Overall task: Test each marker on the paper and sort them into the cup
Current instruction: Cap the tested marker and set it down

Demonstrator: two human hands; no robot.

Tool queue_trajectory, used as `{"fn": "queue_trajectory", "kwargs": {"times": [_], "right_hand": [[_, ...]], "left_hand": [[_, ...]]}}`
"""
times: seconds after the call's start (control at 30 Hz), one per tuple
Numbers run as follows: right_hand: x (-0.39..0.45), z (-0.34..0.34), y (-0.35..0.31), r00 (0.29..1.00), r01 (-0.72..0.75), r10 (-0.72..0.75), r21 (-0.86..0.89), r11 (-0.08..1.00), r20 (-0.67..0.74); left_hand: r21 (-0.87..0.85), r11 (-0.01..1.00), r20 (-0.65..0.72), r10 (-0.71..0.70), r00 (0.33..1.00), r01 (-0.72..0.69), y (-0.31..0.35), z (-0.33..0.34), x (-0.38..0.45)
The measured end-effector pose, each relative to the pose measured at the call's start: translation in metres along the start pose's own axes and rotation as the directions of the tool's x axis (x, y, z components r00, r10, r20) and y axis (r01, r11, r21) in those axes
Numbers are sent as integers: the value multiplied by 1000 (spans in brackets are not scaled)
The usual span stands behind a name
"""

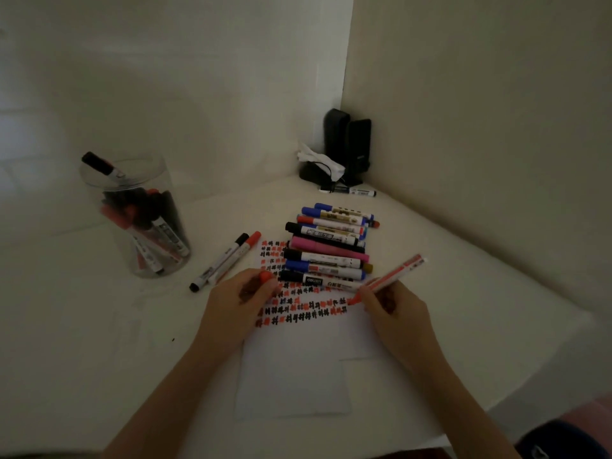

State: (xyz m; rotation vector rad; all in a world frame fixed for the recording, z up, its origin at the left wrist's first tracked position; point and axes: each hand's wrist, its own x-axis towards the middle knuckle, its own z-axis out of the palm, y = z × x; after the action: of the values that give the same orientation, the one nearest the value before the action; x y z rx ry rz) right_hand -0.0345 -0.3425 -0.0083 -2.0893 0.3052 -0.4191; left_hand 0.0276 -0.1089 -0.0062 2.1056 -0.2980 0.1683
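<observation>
My right hand (392,304) grips the red marker (390,279), tip on the paper (298,369) at centre frame; my left hand (243,298) pinches its cap (265,276). The cup (139,220) waits upper left. Pressing carelessly could nudge the marker pile (328,246) off the desk (82,342).

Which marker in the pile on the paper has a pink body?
The pink marker, in the middle of the pile. The others there have white barrels with blue, black or red caps.

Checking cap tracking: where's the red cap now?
Head view: the red cap is pinched in the left hand, over the paper's left edge.
</observation>
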Motion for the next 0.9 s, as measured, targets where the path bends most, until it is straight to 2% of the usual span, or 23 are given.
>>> {"fn": "queue_trajectory", "kwargs": {"times": [0.17, 0.9], "right_hand": [[0, -2, 1, 1000, 6, -7, -50, 999, -23], [-2, 0, -1, 997, 63, -61, -50, 997, 48]], "left_hand": [[-18, 1000, -9, -15, 1000, 15, 1, 1, -1], [6, 1000, -5, 10, 1000, -10, 0, 0, 0]]}}
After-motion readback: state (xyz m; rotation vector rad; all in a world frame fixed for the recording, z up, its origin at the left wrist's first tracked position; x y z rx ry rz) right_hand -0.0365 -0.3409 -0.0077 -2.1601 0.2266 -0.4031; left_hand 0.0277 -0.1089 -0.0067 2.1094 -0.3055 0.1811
